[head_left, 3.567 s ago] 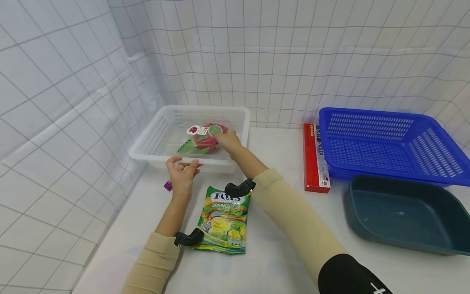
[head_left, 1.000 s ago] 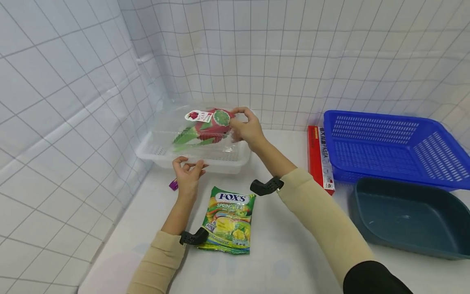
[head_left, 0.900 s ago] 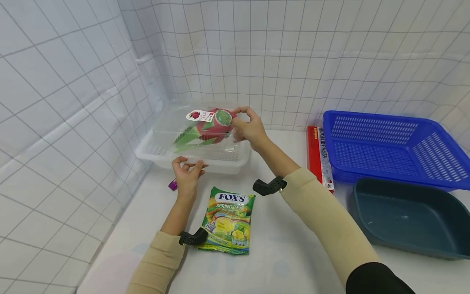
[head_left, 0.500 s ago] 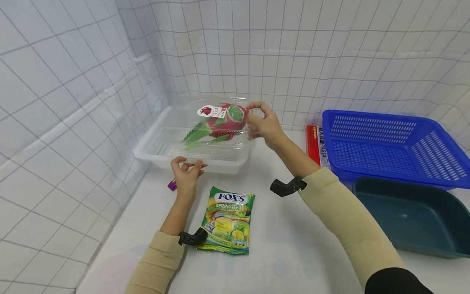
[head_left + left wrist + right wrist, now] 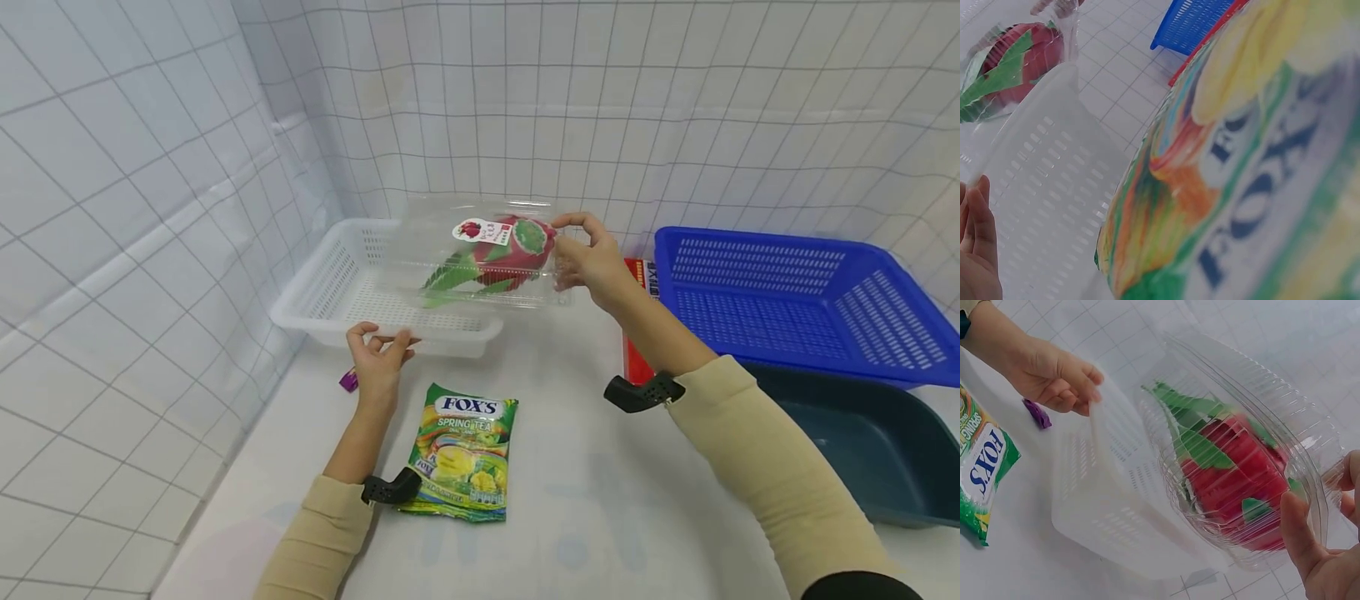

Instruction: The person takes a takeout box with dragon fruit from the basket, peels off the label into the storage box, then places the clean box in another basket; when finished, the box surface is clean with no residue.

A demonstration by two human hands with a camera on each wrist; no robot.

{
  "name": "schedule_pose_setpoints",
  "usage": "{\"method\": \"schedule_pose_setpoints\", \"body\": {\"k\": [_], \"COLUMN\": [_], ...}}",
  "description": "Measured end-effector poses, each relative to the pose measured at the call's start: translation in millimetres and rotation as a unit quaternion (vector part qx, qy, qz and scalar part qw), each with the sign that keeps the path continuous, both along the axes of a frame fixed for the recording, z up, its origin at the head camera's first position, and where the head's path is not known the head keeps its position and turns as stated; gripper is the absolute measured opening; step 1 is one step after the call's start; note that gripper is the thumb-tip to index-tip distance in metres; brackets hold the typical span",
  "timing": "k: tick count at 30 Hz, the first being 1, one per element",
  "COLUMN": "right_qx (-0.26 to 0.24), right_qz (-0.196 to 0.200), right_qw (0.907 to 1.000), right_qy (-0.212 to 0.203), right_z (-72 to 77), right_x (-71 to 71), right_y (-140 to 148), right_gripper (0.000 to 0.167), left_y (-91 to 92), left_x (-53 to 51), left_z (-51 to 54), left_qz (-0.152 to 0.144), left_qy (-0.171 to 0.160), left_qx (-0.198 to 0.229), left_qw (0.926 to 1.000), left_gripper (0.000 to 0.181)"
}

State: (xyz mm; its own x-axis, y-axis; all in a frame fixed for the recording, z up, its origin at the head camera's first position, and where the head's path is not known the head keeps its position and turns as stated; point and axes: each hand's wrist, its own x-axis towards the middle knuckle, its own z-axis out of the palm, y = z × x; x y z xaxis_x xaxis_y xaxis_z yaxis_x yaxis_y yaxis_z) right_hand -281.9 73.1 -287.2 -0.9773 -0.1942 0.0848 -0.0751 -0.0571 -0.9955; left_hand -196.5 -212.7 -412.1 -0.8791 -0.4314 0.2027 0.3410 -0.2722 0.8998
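Note:
My right hand (image 5: 596, 262) pinches the right end of a clear plastic clamshell box (image 5: 420, 250), which holds a red dragon fruit (image 5: 510, 258) with green scales. The box hangs above the right part of a white perforated basket (image 5: 315, 312) and reaches past its right wall. On the basket's front rim, the thumb and fingers of my left hand (image 5: 377, 358) grip the edge. The right wrist view shows the dragon fruit (image 5: 1235, 481) through the ribbed plastic, thumb on one side of the box.
A green FOX'S candy bag (image 5: 461, 454) lies in front of the basket, and a small purple packet (image 5: 348, 380) beside it. On the right are a red pasta box (image 5: 637, 367), a blue perforated basket (image 5: 765, 300) and a dark teal tub (image 5: 885, 450). Gridded white cloth rises behind.
My right hand has taken hold of the clamshell box and lifted it from inside the white basket, then carried it rightward. My left hand stays on the rim.

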Motion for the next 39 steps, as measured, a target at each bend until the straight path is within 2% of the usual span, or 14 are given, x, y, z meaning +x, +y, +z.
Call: {"method": "schedule_pose_setpoints", "body": {"k": [7, 15, 23, 39], "right_qx": [0.011, 0.076, 0.111, 0.091], "right_qz": [-0.005, -0.027, -0.026, -0.012], "right_qw": [0.9999, 0.9968, 0.9935, 0.9957], "right_qy": [-0.003, -0.005, -0.002, 0.006], "right_z": [-0.9, -5.3, -13.4, -19.1], "right_x": [5.0, 15.3, 29.4, 54.2], "right_y": [28, 53, 79, 123], "right_gripper": [0.032, 0.031, 0.031, 0.027], "left_y": [0.0, 1.2, 0.8, -0.3], "left_x": [-0.8, -1.3, 2.6, 3.7], "left_z": [0.6, 2.1, 3.4, 3.1], "left_qz": [0.002, 0.001, -0.006, -0.002], "left_qy": [-0.003, -0.020, -0.014, -0.011], "left_qx": [-0.003, -0.013, -0.016, -0.022], "left_qw": [1.0000, 0.9997, 0.9997, 0.9997], "left_gripper": [0.041, 0.041, 0.042, 0.041]}}
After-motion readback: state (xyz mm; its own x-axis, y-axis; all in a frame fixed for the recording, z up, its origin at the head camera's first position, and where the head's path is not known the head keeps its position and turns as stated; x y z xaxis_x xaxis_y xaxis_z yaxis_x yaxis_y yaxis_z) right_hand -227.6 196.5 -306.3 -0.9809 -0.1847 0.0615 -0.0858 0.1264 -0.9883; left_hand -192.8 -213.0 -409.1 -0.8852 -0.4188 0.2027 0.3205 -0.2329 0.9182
